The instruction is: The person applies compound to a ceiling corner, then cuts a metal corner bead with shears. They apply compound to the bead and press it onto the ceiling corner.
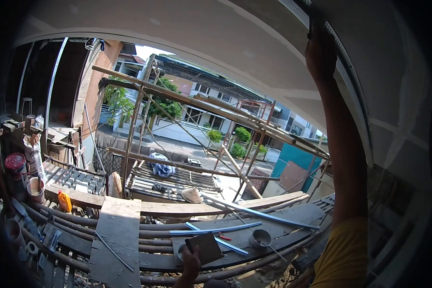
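Ceiling [245, 53] above; left hand [191, 263] holds one square plate [208, 248], right hand [320, 54] one tool [314, 27].

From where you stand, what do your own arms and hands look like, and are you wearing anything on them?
No gloves show on the right hand or the left hand. A short, plain yellow sleeve ends high on the right arm. Any left sleeve is out of view.
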